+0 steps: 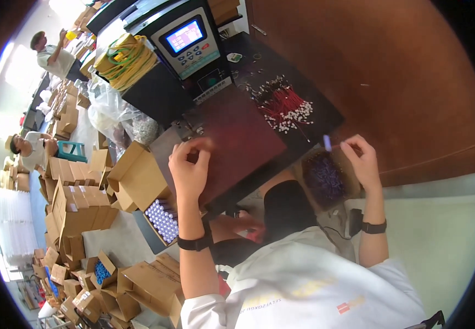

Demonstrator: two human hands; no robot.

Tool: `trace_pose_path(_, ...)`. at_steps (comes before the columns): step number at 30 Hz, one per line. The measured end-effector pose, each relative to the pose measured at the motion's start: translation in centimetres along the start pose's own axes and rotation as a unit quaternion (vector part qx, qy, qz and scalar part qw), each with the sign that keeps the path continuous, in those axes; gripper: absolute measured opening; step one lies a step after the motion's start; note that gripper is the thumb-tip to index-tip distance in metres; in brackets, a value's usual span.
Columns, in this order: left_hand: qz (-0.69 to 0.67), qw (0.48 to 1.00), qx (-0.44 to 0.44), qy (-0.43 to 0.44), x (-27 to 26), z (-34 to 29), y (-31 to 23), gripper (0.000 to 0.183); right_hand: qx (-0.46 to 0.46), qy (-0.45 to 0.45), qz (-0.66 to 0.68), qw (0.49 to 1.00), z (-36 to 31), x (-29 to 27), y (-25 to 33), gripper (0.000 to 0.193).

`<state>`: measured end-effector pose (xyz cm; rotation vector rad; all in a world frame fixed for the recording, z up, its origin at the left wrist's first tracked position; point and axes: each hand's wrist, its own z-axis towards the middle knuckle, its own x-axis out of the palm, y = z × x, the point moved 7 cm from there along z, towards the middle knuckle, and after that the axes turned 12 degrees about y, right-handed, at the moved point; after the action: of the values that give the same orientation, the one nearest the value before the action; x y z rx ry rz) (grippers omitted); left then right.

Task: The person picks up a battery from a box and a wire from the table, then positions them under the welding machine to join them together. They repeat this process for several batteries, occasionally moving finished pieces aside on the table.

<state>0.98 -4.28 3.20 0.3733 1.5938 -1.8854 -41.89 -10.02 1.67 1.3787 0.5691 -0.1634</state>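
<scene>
The right hand [362,159] is raised at the right edge of the dark bench [237,137], its fingertips pinched on a small pale purple piece [327,142] that sticks up just left of them. The piece looks like a short tube or cap, though it is too small and blurred to tell which. It is probably very light and stiff enough for a two-finger pinch at its lower end, but smooth enough to slip or flick away if squeezed off-centre. Just below the hand, on the near right, an open box [325,178] holds a dark heap of what seem to be more purple pieces; how full it is cannot be made out. The left hand [189,164] sits at the near left of the bench with fingers curled together as if nipping something tiny, yet motion blur hides whatever is between them, so I cannot tell if it grasps anything. Farther along the bench lies a bundle of red wires [284,104] with white ends, thin and floppy, likely to tangle, best lifted singly near an end. At the far end stands a machine with a lit screen [185,35], and beside it a coil of yellow-green cable [128,57]. Near left, a cardboard box [163,219] shows rows of pale round tops, partly cut off by the left forearm.
</scene>
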Motion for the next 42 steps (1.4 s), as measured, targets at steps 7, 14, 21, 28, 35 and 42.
trace_pose_path(7,0.01,1.0,-0.011,-0.015,0.3,0.0,-0.5,0.019,0.06,-0.059,-0.123,0.989,-0.5,-1.5,-8.5,0.017)
trace_pose_path(14,-0.044,0.995,-0.026,-0.087,-0.7,-2.4,-0.7,0.014,0.034,0.01,-0.236,0.971,7.2,8.4,-5.3,0.023)
trace_pose_path(21,0.091,0.969,-0.145,-0.176,-9.1,-10.9,5.7,0.015,0.039,0.067,-0.31,0.948,9.0,9.4,-6.5,0.019)
trace_pose_path(28,0.334,0.923,-0.187,0.046,-7.4,-14.8,7.1,0.024,0.031,0.154,-0.206,0.966,9.5,6.9,-6.0,0.018)
trace_pose_path(35,0.358,0.916,-0.18,0.029,-6.5,-14.6,8.0,0.014,0.015,0.17,-0.253,0.952,8.8,5.4,-5.4,0.025)
trace_pose_path(42,0.402,0.888,-0.212,0.066,-6.1,-13.8,7.6,0.013,0.023,0.143,-0.18,0.973,8.0,4.0,-3.0,0.023)
